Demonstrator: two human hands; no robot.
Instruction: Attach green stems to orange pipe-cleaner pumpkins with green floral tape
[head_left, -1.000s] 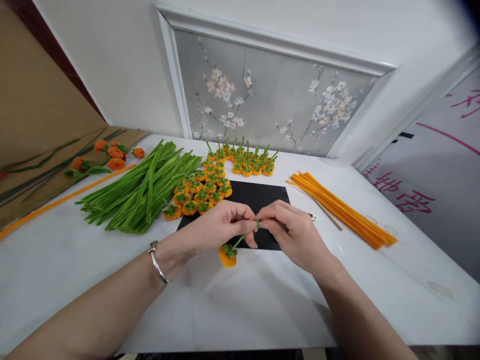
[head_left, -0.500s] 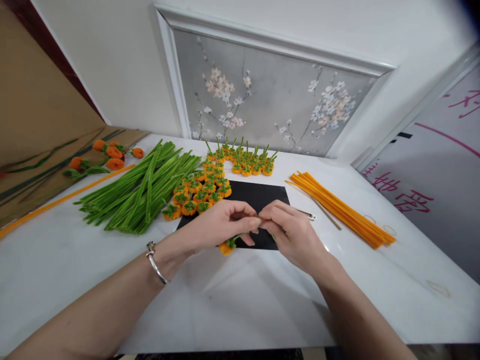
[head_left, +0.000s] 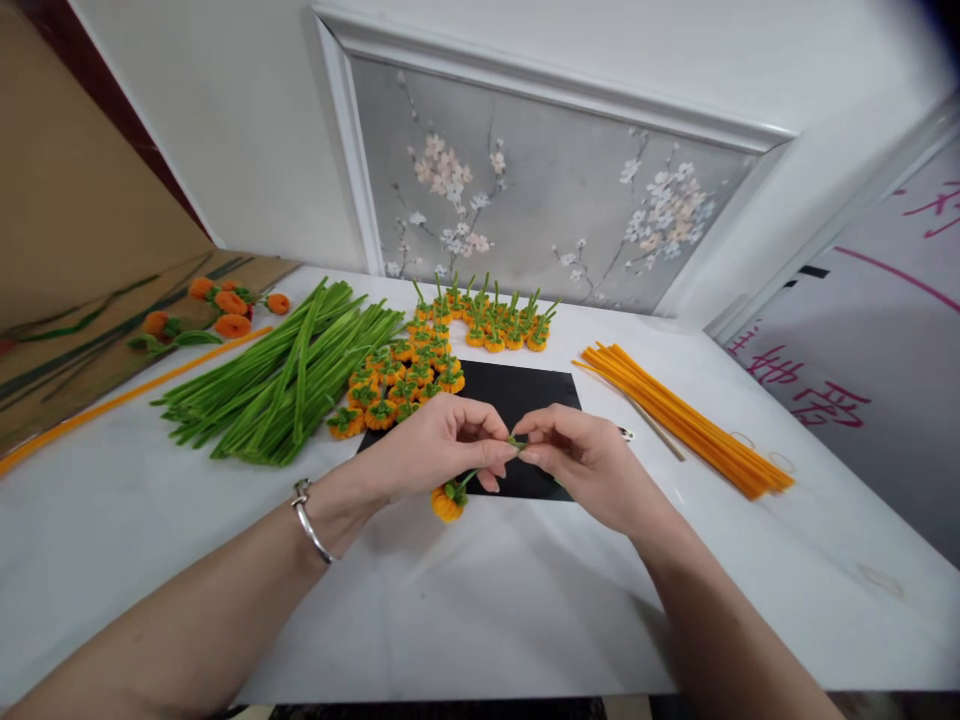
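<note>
My left hand (head_left: 457, 440) pinches the thin green stem of a small orange flower (head_left: 448, 503), which hangs below its fingers, over the front edge of a black mat (head_left: 517, 390). Fingertips of my right hand (head_left: 574, 450) close on the stem's other end, close beside the left fingertips. Many orange flowers with green centres (head_left: 405, 380) are grouped behind my left hand, some on the mat's left part. Further back, more of them stand in rows with upright green stems (head_left: 510, 325).
Green fuzzy stems (head_left: 285, 375) lie in a pile at the left. Orange fuzzy stems (head_left: 682, 415) and a thin stick (head_left: 660, 435) lie at the right. Brown paper with orange flowers (head_left: 232, 326) is at the far left. A framed floral panel (head_left: 540, 180) stands behind.
The fingertips have parted slightly, showing green stem between them. The hanging flower has shifted a little left and down and turned more of its orange side to view.
</note>
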